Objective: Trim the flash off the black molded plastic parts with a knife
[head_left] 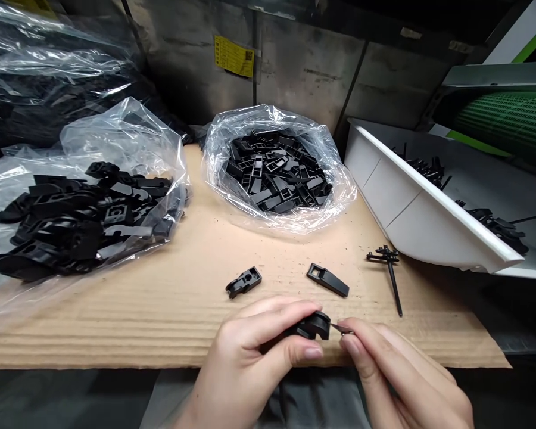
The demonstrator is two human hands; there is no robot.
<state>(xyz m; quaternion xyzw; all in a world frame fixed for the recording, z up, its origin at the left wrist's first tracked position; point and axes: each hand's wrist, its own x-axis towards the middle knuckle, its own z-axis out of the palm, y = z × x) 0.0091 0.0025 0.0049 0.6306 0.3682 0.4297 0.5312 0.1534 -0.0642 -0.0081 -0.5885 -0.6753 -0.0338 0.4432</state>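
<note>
My left hand (259, 345) grips a black plastic part (316, 325) with a rounded end between thumb and fingers, over the front edge of the cardboard. Pinched in my right hand (393, 363) is a small pointed metal blade (340, 328), its tip at the rounded end of the part. Whether the tip touches the plastic I cannot tell. Just beyond my hands lie a loose black plastic piece with a round hole (244, 282) and a tapered black clip (327, 280). To their right is a black moulded sprue with a long stem (392, 277).
A corrugated cardboard sheet (196, 238) covers the worktop. On it stand an open clear bag of black clips (281, 173) and, at left, a bag of black rounded parts (80, 214). A white bin (429, 220) with black pieces tilts at right. A yellow label (234, 56) hangs behind.
</note>
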